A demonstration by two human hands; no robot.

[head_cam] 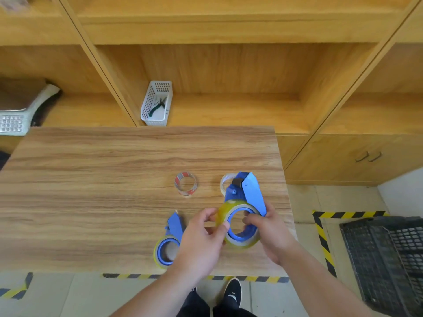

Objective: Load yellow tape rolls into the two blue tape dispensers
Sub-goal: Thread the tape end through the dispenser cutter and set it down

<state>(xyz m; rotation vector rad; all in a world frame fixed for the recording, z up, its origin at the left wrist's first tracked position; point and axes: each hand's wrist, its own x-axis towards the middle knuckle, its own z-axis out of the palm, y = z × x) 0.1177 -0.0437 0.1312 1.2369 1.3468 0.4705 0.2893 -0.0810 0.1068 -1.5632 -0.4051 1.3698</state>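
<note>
I hold one blue tape dispenser [250, 191] above the wooden table [114, 179], near its right front corner. A yellow tape roll [225, 213] sits around the dispenser's blue hub. My right hand [267, 229] grips the dispenser from the right, fingers reaching into the hub. My left hand [206, 234] pinches the yellow roll's left rim. The second blue dispenser [175, 227] lies on the table at the front, left of my hands, with another yellow roll [159, 255] around its hub; my left wrist hides part of it.
A nearly empty clear roll with a red-printed core [185, 183] and a whitish roll [225, 183] stand on the table behind the dispensers. A white basket holding pliers [158, 104] sits on the shelf behind. A black crate [389, 259] stands on the floor at right.
</note>
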